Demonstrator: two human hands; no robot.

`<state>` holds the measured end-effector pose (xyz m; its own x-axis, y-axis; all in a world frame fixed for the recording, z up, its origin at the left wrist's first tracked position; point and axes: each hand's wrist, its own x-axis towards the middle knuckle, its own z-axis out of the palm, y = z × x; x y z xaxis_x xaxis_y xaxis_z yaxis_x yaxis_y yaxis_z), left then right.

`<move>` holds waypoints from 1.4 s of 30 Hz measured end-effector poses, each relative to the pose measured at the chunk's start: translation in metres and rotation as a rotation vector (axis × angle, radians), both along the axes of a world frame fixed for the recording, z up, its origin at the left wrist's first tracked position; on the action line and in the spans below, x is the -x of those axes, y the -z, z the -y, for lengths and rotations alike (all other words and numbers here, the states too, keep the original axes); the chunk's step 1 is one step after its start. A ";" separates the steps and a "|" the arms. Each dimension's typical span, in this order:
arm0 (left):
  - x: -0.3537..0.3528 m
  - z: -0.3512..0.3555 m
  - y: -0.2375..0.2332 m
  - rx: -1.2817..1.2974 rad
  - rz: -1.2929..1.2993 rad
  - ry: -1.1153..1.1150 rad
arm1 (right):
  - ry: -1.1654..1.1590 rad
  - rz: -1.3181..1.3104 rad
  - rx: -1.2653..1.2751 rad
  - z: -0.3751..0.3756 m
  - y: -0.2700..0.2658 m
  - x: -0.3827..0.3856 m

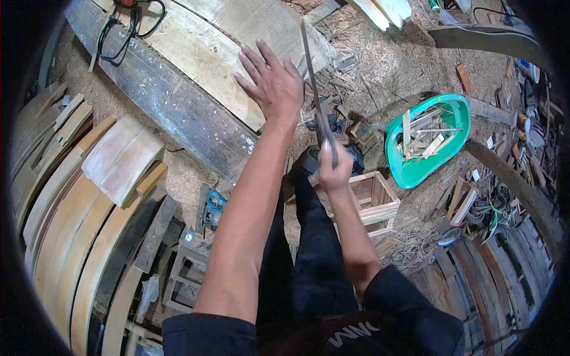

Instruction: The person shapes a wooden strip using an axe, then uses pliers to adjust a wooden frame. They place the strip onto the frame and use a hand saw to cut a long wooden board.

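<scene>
My left hand [276, 86] lies flat with its fingers spread on a pale wooden board [196, 50]. Another, greyer board [249, 18] lies alongside it on the bench. My right hand [335, 166] is wrapped round the dark handle of a handsaw [313, 77]. The narrow blade points away from me and crosses the end of the greyer board, just right of my left fingers. Most of the saw's handle is hidden in my fist.
A worn, paint-spotted bench [160, 83] carries the boards. A green basin [401, 172] of wood scraps stands at right, near a small wooden crate [380, 204]. Stacked planks [77, 222] and a blue power tool [214, 207] are at left. Shavings cover the floor.
</scene>
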<state>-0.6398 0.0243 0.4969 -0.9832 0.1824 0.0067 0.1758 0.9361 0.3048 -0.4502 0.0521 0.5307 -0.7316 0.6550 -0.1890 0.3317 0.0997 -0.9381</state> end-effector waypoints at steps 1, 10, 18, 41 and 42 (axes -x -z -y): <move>-0.002 -0.001 0.000 0.002 0.001 0.001 | 0.005 -0.012 0.011 0.013 0.007 -0.035; 0.000 0.000 0.003 0.002 -0.028 -0.008 | -0.034 0.003 -0.093 0.003 0.024 -0.004; -0.002 0.002 0.004 -0.001 -0.032 -0.009 | -0.015 0.011 -0.072 0.001 0.016 0.016; 0.001 -0.002 0.002 0.021 -0.019 -0.020 | 0.030 -0.013 0.003 0.010 0.013 -0.016; 0.002 -0.002 0.001 0.024 -0.015 -0.015 | 0.032 0.011 0.018 0.018 0.010 -0.040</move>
<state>-0.6414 0.0266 0.4955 -0.9857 0.1677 0.0175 0.1659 0.9456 0.2797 -0.4099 0.0345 0.5207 -0.7082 0.6744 -0.2089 0.3446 0.0719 -0.9360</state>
